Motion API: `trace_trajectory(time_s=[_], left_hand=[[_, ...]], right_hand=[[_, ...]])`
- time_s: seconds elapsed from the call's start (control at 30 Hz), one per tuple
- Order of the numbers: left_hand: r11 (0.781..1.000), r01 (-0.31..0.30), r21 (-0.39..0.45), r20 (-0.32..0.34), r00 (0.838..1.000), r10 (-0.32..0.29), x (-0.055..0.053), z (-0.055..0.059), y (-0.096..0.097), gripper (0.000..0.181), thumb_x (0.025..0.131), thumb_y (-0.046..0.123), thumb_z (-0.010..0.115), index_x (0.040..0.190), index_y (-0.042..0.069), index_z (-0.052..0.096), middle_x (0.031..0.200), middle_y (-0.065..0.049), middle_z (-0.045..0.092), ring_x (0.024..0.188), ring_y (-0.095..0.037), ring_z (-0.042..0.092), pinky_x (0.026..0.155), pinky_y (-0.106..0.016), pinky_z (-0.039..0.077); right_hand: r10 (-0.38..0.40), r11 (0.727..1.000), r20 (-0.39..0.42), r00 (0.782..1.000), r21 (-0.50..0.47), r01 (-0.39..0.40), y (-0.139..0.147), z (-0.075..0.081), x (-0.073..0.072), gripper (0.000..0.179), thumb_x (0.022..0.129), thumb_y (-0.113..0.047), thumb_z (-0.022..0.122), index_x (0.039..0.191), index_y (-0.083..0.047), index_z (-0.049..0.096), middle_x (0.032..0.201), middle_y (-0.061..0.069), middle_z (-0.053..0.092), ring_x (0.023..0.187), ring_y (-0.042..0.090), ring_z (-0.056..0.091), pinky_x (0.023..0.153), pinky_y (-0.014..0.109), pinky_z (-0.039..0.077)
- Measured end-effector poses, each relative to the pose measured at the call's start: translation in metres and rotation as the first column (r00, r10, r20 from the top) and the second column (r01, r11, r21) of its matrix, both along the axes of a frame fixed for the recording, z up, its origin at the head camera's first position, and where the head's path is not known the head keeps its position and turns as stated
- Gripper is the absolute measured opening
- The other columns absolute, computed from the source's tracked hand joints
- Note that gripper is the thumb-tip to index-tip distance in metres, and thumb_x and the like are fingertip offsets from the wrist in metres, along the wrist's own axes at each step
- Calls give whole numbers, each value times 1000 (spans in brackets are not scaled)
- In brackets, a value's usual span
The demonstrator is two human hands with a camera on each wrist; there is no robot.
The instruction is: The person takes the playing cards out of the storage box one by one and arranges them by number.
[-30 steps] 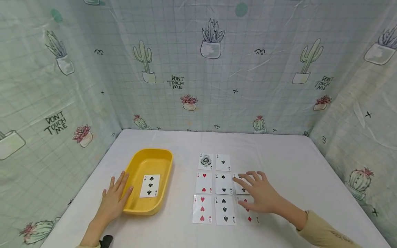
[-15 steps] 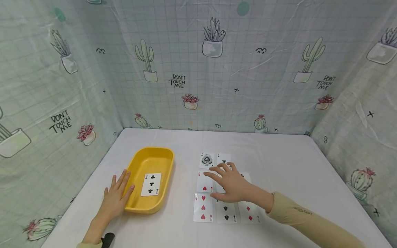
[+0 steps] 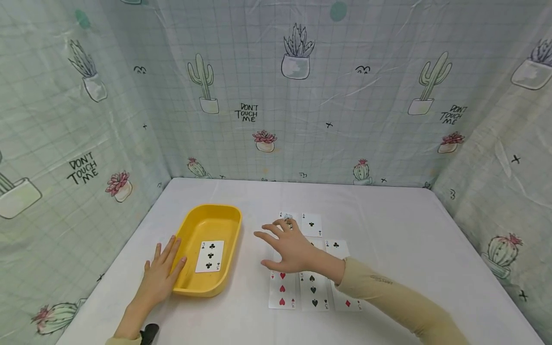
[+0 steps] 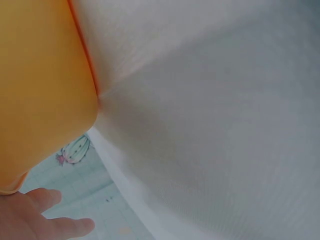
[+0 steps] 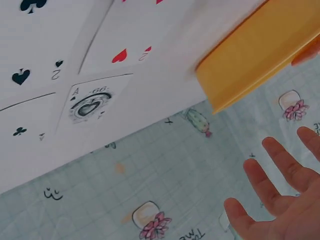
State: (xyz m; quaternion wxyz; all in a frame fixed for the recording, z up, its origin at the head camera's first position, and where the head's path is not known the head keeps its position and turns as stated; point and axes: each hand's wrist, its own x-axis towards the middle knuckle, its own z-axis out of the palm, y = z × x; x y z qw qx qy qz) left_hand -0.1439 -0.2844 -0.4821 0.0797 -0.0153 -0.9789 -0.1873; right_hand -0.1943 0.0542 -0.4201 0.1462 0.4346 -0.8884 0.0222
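A yellow tray stands on the left of the table, with a three of clubs face up inside it. My left hand rests on the tray's left rim, fingers straight. Over the left part of the rows of playing cards hovers my right hand, fingers spread and nothing between them. It hides most of the two of hearts and two of spades. The ace of spades shows fully in the right wrist view. Below the hand lie the three of hearts and three of spades.
An ace of clubs and a two of clubs lie to the right of the hand. The sleeve partly covers a red diamond card. A cactus-printed cloth hangs around the white table.
My right hand has moved left across the cards, from the right column toward the tray. My left hand has stayed at the tray rim.
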Motion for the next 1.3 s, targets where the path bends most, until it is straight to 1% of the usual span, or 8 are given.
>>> trace_trajectory(time_s=[0.17,0.43,0.73,0.87,0.97,1.07,1.17,1.3], left_hand=[[1000,1,0,-2,1000,-1,0,0,0,60,94,40,34,144,15,13,150,-14,14,134,-46,2,91,-76,9],[1000,5,-3,-4,1000,-5,0,0,1,60,94,40,34,144,14,14,150,-15,14,134,-47,3,91,-76,9],[1000,3,-8,1,1000,-3,1,2,1,60,95,41,33,144,14,12,150,-15,14,134,-47,2,91,-76,9],[1000,1,-13,6,1000,-1,0,1,1,60,95,41,33,144,14,12,150,-16,14,134,-47,2,91,-76,9],[1000,1,-9,11,1000,-1,0,1,1,61,95,41,33,144,14,12,150,-15,13,133,-48,3,91,-76,9],[1000,7,-8,4,1000,-7,1,2,1,60,94,41,34,144,14,13,150,-15,14,133,-48,6,91,-76,10],[1000,13,-11,-5,1000,-13,2,2,0,60,95,41,34,144,14,13,150,-15,14,133,-48,6,90,-76,11],[1000,22,-12,-13,1000,-22,1,1,0,60,95,40,34,144,14,12,149,-15,14,133,-48,5,90,-76,11]], right_hand=[[-5,1000,14,1000,2,5,-25,-3,-2,61,83,-56,44,135,-26,34,133,-2,42,116,20,37,95,49,33],[-8,1000,41,999,9,7,-61,-14,-8,60,82,-54,46,134,-25,35,134,-1,41,117,19,37,95,46,33],[-37,997,65,997,72,33,-98,-22,-13,64,82,-57,45,135,-21,36,132,-1,43,118,19,37,96,46,31],[-60,993,50,997,109,54,-114,-26,-17,66,81,-59,45,134,-21,37,131,-1,44,117,19,38,94,44,32],[-79,986,39,996,149,72,-124,-30,-20,67,81,-61,45,134,-21,37,132,0,44,117,20,40,93,44,33],[-108,977,69,992,194,93,-135,-32,-22,68,80,-62,44,135,-22,36,134,-1,43,120,20,39,96,47,32],[-141,963,95,985,244,114,-145,-34,-24,70,79,-64,44,136,-24,34,135,-2,41,122,20,38,99,49,31],[-190,938,102,977,312,150,-156,-36,-28,74,77,-68,45,137,-27,33,135,-4,40,124,19,37,100,48,30]])
